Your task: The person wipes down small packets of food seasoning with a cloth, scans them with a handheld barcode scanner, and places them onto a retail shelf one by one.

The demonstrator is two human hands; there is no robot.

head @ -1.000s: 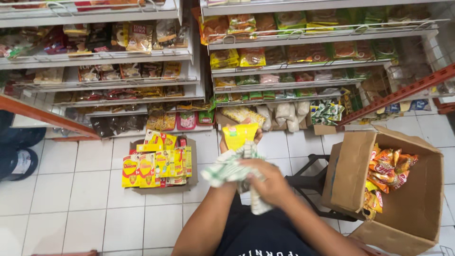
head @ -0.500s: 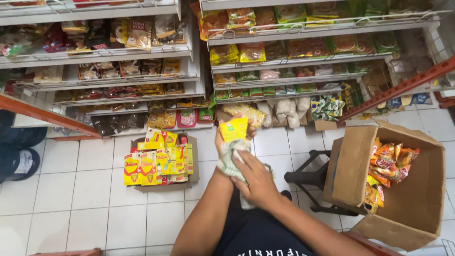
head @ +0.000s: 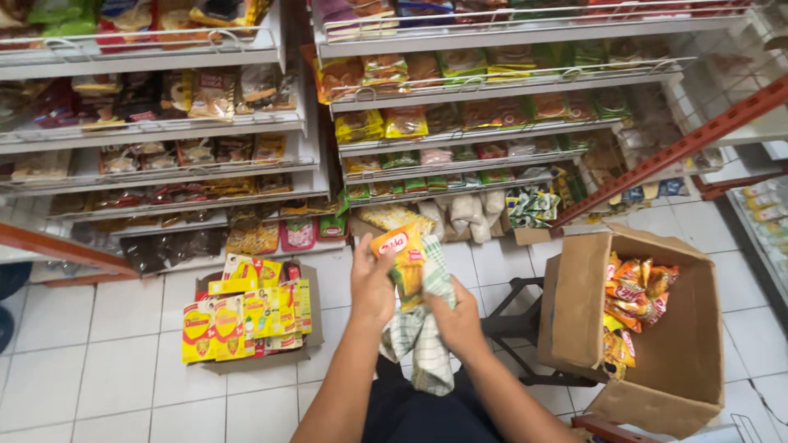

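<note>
We are pinching a yellow packet (head: 400,256) upright in our left hand (head: 372,283) while our right hand (head: 456,318), closed on a checked cloth (head: 421,344), is pressing it against the packet's side, probably to wipe it, box (head: 657,385) just right.

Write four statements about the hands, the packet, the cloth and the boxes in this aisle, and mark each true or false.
1. The left hand holds a yellow-orange snack packet. True.
2. The right hand presses a checked cloth against that packet. True.
3. The tilted cardboard box on the right is empty. False: orange snack packets lie inside it.
4. The yellow sachets sit on a top shelf. False: they stand in a low carton on the tiled floor.
</note>
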